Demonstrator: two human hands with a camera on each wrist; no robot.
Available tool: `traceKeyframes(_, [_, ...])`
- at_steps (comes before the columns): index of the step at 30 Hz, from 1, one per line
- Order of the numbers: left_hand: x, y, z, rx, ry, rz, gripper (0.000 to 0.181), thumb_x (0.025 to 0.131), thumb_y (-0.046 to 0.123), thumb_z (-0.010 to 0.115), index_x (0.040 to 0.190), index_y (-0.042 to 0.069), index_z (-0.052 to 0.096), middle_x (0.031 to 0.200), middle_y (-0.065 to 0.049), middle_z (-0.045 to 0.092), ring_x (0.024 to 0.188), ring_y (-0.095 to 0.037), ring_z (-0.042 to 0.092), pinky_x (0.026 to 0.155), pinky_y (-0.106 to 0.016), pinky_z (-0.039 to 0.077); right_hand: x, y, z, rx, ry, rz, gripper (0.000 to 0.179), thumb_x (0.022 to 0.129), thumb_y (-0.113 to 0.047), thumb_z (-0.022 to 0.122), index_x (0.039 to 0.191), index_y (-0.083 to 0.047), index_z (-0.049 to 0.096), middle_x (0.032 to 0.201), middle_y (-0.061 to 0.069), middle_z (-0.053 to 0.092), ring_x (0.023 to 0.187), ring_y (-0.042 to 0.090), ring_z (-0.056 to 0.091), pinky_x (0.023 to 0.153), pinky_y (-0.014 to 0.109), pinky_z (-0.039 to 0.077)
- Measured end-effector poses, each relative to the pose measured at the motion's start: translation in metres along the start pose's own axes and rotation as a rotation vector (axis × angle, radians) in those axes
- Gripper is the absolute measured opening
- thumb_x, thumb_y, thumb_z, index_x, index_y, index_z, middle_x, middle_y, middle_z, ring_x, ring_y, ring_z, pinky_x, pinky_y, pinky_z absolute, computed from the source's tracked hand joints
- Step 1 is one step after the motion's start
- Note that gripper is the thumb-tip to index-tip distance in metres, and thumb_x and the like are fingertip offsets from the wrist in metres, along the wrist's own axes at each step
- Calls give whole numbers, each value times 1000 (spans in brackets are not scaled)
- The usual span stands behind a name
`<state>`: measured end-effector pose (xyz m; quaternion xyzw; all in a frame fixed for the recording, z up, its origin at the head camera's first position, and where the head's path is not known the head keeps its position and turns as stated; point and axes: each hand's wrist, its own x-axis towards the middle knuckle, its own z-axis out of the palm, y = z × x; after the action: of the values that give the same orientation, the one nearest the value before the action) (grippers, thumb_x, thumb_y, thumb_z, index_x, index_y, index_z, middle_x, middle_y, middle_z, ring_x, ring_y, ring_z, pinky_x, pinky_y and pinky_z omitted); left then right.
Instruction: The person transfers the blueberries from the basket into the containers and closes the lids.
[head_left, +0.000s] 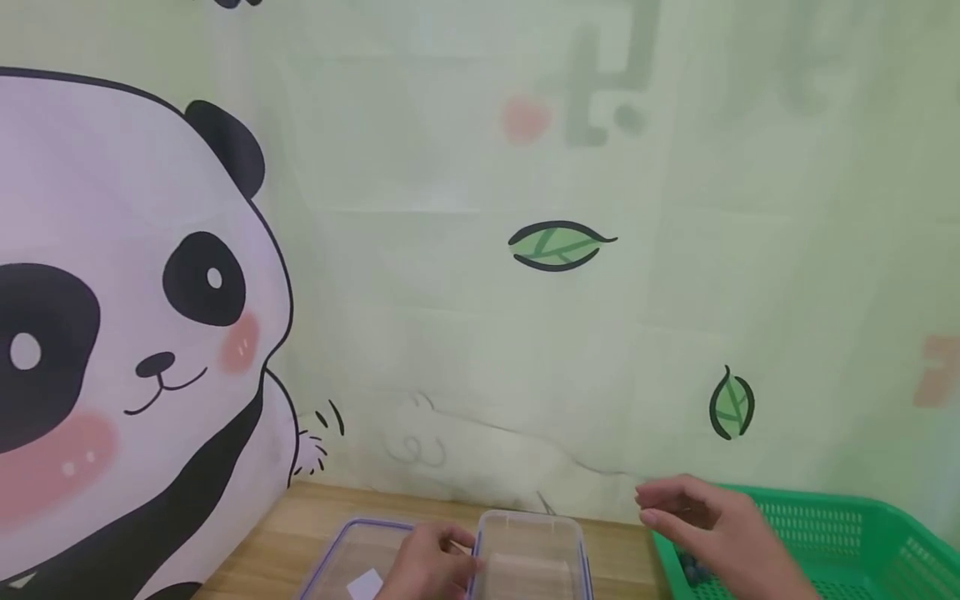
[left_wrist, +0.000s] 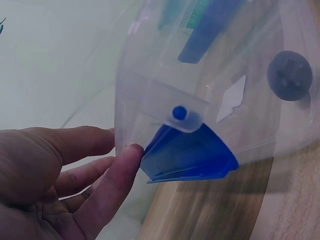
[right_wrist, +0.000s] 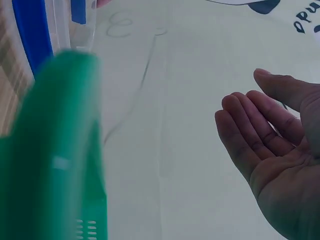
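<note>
My left hand (head_left: 433, 560) is between two clear plastic boxes, its fingers at the left side of the right-hand box (head_left: 531, 533). In the left wrist view, thumb and forefinger pinch the edge of a clear box (left_wrist: 155, 82), beside its hanging blue latch (left_wrist: 195, 152). A dark round berry (left_wrist: 290, 76) shows through the plastic. The other box (head_left: 337, 546) has a blue-purple rim and a white paper piece (head_left: 365, 585). My right hand (head_left: 720, 525) hovers over the left rim of a green basket (head_left: 817, 521), fingers gently curved and holding nothing, palm visible in the right wrist view.
Dark round berries (head_left: 693, 568) lie in the basket's near left corner, partly behind the right hand. A wooden tabletop (head_left: 622, 554) carries the boxes and basket. Close behind hangs a pale green cloth (head_left: 420, 292) printed with a panda (head_left: 142, 275) and leaves.
</note>
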<state>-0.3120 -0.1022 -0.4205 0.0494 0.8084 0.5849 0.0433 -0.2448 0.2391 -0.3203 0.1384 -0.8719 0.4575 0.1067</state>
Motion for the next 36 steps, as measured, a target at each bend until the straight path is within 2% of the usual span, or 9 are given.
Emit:
traceKeyframes(3, [-1, 0, -1, -21, -1, 6, 21, 89, -2, 80, 109, -4, 72, 83, -9, 66, 64, -18, 66, 58, -29, 62, 1, -4, -11, -47, -42, -89, 28, 101, -30, 75, 122, -11, 75, 112, -3, 77, 99, 12, 73, 84, 26, 62])
traceKeyframes(7, [-2, 1, -3, -21, -1, 2, 21, 90, -2, 80, 109, -5, 72, 83, -9, 66, 63, -17, 67, 58, -29, 62, 6, -9, -28, -164, -31, -198, 22, 100, -29, 77, 119, -17, 75, 109, -11, 75, 97, 7, 71, 84, 26, 62])
traceKeyframes(11, [-2, 1, -3, -13, -1, -7, 21, 90, -1, 80, 109, -5, 72, 83, -9, 67, 63, -17, 67, 58, -30, 63, 15, -6, -45, -239, -35, -239, 23, 98, -29, 78, 118, -19, 75, 110, -11, 75, 96, 6, 71, 82, 26, 63])
traceKeyframes(16, [-2, 1, -2, -14, -2, -12, 21, 90, -1, 80, 109, -4, 72, 84, -9, 66, 63, -17, 68, 58, -29, 63, 26, 11, -61, -252, -94, -216, 26, 99, -28, 78, 122, -14, 74, 112, -6, 75, 97, 6, 71, 82, 26, 62])
traceKeyframes(21, [-2, 0, -1, -13, -1, -18, 21, 90, -1, 80, 109, -5, 72, 84, -10, 67, 62, -17, 67, 58, -29, 63, 37, 34, -66, -248, -158, -212, 24, 100, -23, 77, 119, -9, 75, 110, -3, 75, 96, 8, 71, 81, 25, 62])
traceKeyframes(27, [-1, 0, -1, -16, -3, -9, 21, 90, -2, 80, 110, -5, 72, 83, -10, 67, 62, -17, 67, 58, -29, 63, 48, 63, -69, -233, -217, -139, 25, 99, -23, 78, 117, -6, 75, 109, 2, 76, 97, 12, 72, 80, 26, 62])
traceKeyframes(36, [0, 0, 1, -16, -3, -24, 21, 90, -2, 80, 109, -4, 73, 84, -10, 68, 62, -17, 67, 58, -30, 63, 59, 104, -75, -299, -260, -46, 25, 99, -21, 77, 114, -1, 75, 107, 6, 76, 97, 23, 71, 79, 29, 60])
